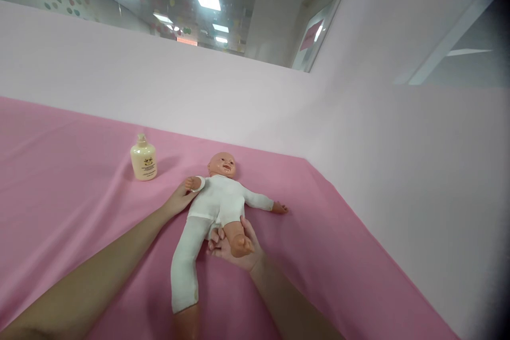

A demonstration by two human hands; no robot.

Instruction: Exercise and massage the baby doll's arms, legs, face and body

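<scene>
A baby doll (215,199) in a white cloth suit lies face up, its head pointing away from me. One leg stretches towards me; the other is bent up, with its bare foot raised. My right hand (249,249) is palm up beneath the bent leg, thumb on one side and curled fingers on the other, gripping it. At the doll's side, my left hand (179,199) touches the raised arm on the left. Its fingers are hidden behind that arm and the body. The doll's other arm lies out to the right.
A cream pump bottle (144,162) stands upright left of the doll. Pink cloth (99,170) with soft folds covers the surface. A pale wall (159,79) rises behind and along the right, with a window (191,5) above.
</scene>
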